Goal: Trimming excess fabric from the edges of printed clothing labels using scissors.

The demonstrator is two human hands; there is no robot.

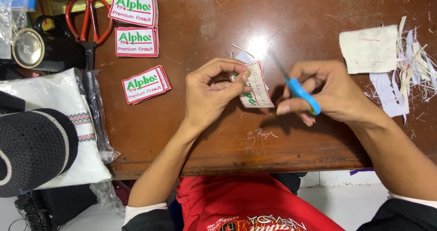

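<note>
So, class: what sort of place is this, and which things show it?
Probably a small sewing or label workshop: stacks of embroidered patches on a worn wooden table, trimmed scraps, and small scissors in the right hand.

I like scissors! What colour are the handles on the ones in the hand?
Blue, on the small scissors in the right hand; head view.

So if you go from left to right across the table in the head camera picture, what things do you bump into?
Black knit cap → red scissors → stacks of patches → left hand → patch being cut → small blue scissors → right hand → white backing piece → pile of trimmings.
</note>
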